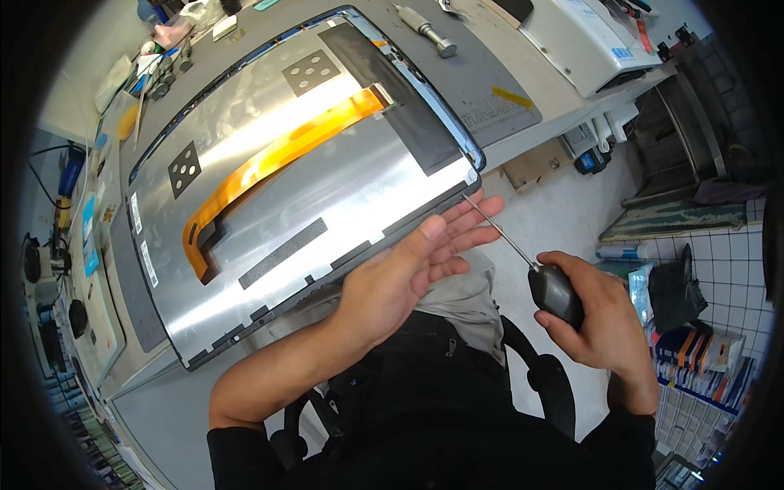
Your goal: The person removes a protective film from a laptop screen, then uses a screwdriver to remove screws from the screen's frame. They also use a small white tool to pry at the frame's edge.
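Note:
A metal-backed display panel in a dark frame lies on the grey mat, overhanging the bench edge toward me. An orange ribbon cable curves across its back, near two black perforated patches. My left hand grips the panel's lower-right edge, thumb at the frame and fingers reaching out beneath it. My right hand is closed on the dark, chunky handle of a thin-shafted screwdriver. The screwdriver's tip touches or almost touches the frame near that corner; which, I cannot tell.
A metal cylindrical tool lies on the mat. A white machine sits at the back right. Small tools and containers crowd the bench's left side. A wire rack with boxes stands at right; a black chair armrest is below.

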Demonstrator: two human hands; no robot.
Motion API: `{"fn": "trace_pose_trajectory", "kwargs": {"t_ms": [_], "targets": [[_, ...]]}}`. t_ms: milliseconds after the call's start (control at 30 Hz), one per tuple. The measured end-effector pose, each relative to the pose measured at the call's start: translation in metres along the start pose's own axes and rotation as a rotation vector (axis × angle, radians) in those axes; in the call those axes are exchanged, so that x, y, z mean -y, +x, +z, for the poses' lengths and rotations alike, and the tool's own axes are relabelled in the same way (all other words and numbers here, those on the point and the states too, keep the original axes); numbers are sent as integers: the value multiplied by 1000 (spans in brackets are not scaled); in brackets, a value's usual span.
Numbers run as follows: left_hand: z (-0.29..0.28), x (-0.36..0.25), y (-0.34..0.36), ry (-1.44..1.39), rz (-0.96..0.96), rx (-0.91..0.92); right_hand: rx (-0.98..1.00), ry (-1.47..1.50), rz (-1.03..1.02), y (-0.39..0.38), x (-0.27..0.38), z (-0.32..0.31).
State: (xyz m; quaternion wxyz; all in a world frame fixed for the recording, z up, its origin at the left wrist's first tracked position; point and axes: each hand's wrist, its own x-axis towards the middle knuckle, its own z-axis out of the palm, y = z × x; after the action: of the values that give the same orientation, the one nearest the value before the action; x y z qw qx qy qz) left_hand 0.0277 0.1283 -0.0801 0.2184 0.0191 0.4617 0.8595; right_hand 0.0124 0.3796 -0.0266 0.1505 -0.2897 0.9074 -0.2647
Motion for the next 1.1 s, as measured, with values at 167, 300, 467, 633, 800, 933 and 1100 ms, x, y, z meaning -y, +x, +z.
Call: {"fn": "trace_pose_trajectory", "kwargs": {"t_ms": [167, 300, 467, 633, 800, 933, 1100], "targets": [[2, -2, 2, 31, 11, -13, 24, -6, 6, -1, 2, -3], [3, -2, 0, 54, 9, -14, -35, -19, -14, -1, -1, 1], [0, -1, 0, 82, -5, 3, 9, -42, 16, -3, 9, -7], [1, -1, 0, 70, 10, -11, 31, -57, 104, -2, 18, -13], [1, -1, 0, 56, 17, -18, 55, -64, 121, -1, 21, -16], [2, -1, 1, 58, 16, -13, 60, -63, 113, -1, 21, -18], [2, -1, 0, 57, 21, -17, 83, -67, 104, -1, 23, -20]]}}
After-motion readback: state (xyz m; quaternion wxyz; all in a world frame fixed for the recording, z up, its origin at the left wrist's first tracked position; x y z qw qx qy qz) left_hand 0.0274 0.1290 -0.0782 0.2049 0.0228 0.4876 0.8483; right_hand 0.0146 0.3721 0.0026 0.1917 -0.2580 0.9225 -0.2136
